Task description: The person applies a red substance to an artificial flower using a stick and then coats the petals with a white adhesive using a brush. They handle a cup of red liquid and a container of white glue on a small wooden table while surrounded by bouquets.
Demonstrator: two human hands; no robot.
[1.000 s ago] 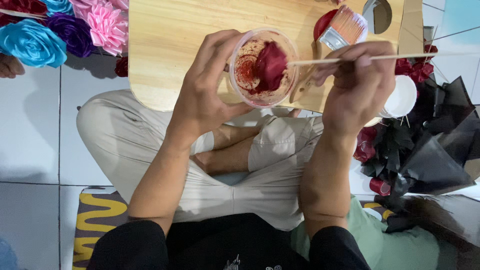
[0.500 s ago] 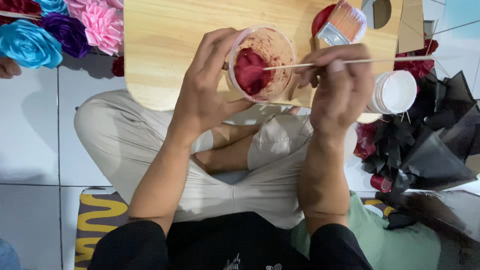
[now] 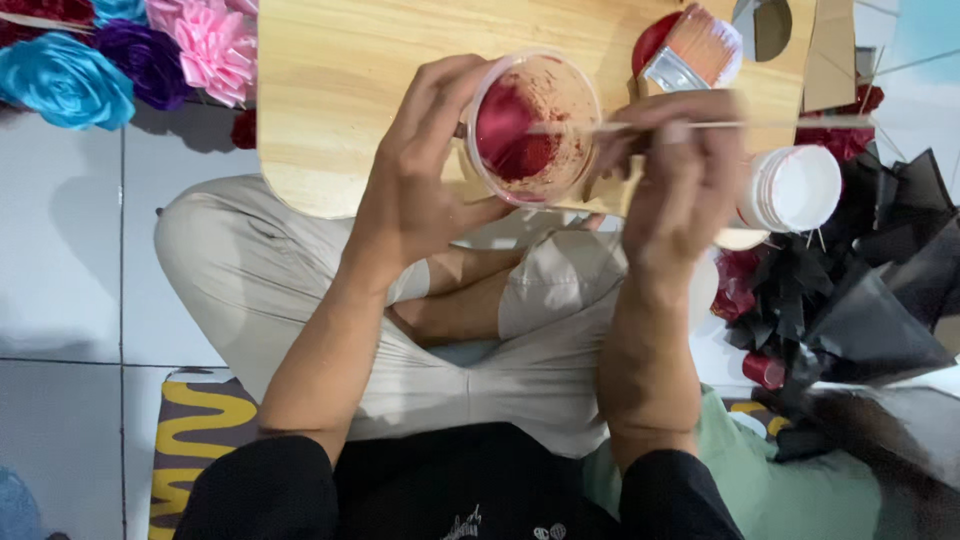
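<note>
The left hand [image 3: 420,190] is wrapped around a small clear plastic cup smeared with red paint [image 3: 533,125], tilting it above the near edge of a pale wooden board [image 3: 340,70]. The right hand [image 3: 675,190] pinches a thin wooden stick [image 3: 700,125] whose tip reaches into the cup. Just beyond the right hand lies a flat paintbrush with orange bristles [image 3: 695,50]; to its right stands a white round tub [image 3: 795,188]. Left of the left hand lie blue, purple and pink paper flowers [image 3: 120,55].
</note>
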